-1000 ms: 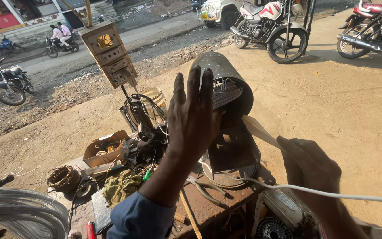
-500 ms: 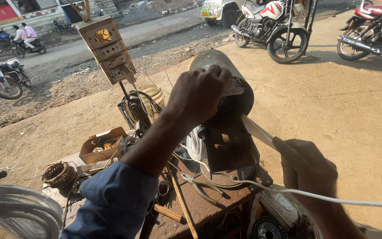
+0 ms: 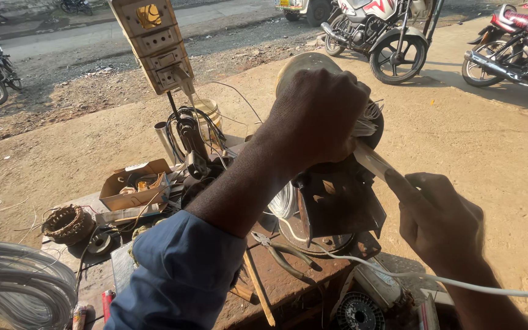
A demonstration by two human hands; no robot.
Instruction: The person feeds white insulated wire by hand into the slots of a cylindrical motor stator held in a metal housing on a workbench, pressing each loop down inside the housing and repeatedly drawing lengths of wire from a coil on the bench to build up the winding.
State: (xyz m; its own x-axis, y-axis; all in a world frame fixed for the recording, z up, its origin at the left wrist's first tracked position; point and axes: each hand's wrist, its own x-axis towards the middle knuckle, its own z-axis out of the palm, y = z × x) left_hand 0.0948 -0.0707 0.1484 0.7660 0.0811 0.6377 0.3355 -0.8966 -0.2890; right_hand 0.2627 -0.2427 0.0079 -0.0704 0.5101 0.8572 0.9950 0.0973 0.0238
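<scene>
Two hands work at a dark round motor housing (image 3: pixel 337 183) standing on the cluttered rusty surface (image 3: pixel 288 287). The right hand (image 3: pixel 441 223), nearest, grips a flat pale strip (image 3: pixel 374 162) pushed into the housing's wire windings (image 3: pixel 368 119). The left hand (image 3: pixel 319 116) closes over the housing's top. Beyond, parked motorcycles (image 3: pixel 386 36) stand on dirt.

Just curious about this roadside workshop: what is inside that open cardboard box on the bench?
The cardboard box holds a jumble of small parts and wire, some yellowish, too small to tell apart. Its raised flaps hide whatever lies deeper. A copper-wound coil ring sits beside it, outside.
</scene>
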